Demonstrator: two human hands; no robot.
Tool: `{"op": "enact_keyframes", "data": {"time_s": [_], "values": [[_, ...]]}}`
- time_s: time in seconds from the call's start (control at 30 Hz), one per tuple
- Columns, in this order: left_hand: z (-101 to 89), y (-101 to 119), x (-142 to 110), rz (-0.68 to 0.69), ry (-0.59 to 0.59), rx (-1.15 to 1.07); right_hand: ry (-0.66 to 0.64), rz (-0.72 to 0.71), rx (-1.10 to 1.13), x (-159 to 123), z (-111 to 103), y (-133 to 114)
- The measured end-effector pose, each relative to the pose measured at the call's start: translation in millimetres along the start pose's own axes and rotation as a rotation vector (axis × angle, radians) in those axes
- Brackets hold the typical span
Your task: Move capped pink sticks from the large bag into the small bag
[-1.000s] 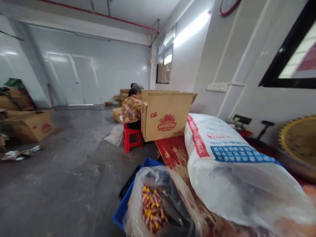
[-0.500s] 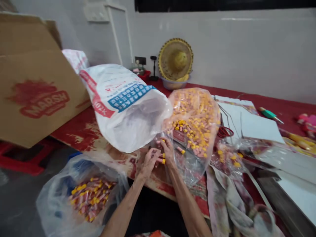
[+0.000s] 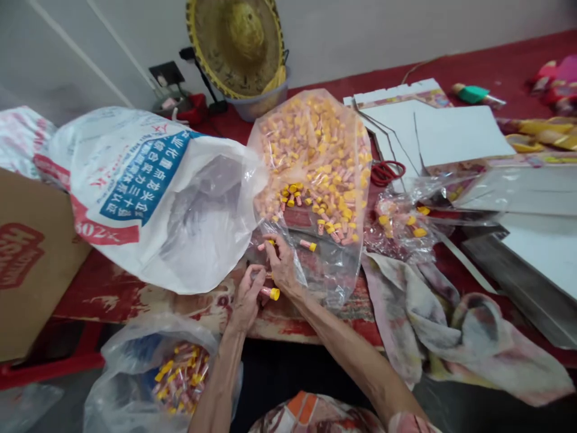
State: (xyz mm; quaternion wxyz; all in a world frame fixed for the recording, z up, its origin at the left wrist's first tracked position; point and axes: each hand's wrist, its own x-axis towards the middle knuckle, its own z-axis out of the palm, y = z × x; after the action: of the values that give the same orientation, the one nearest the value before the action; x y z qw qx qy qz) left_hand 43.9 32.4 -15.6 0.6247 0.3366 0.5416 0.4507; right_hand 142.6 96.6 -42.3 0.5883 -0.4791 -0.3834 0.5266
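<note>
Close work near the front edge of a full table (image 3: 97,285)

At far left, a stiff, flat-sided cardboard box (image 3: 31,270) crowds the table's end. Beside it a creased white plastic sack (image 3: 135,222) lies with its round mouth gaping towards the hands. Below the front edge sags an open, filmy bag (image 3: 112,373) holding a heap of small tubes (image 3: 183,376). The left hand (image 3: 247,293) is just past the sack's mouth, its grip curled closed around a slim, pink, yellow-capped tube (image 3: 271,293). Near it, the right hand (image 3: 282,264) has thumb and forefinger almost together at a second tube (image 3: 265,246); whether they pinch it, I cannot tell. Only a narrow strip of worn, flaking boards separates them from the front edge. Behind, a bulging transparent bag (image 3: 311,132) of tubes limits reach; a loose tube (image 3: 308,245) lies sideways at its near end. Farther right, soft, rumpled cloth (image 3: 428,313) drapes over the edge, beyond it smooth, straight-cut white card (image 3: 460,135).
</note>
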Motion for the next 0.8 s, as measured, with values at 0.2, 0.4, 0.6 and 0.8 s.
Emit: {"op": "enact_keyframes", "data": {"time_s": [0.2,0.4,0.6,0.8], "values": [[-1.0,4.3,2.3,-0.061,-0.055,-0.109,-0.176,0.184,0.268,11.5,-7.4,-4.1],[-1.1,0.5,3.2,-0.023,-0.002,-0.131,-0.122,0.294,0.450,22.7,-12.1,-3.9],[6.7,-4.0,1.0,0.013,0.039,-0.025,-0.170,0.259,0.387,18.0,-9.4,-3.3],[6.7,-4.6,0.1,0.021,0.045,0.007,-0.167,0.194,0.343,16.0,-6.3,3.0]]}}
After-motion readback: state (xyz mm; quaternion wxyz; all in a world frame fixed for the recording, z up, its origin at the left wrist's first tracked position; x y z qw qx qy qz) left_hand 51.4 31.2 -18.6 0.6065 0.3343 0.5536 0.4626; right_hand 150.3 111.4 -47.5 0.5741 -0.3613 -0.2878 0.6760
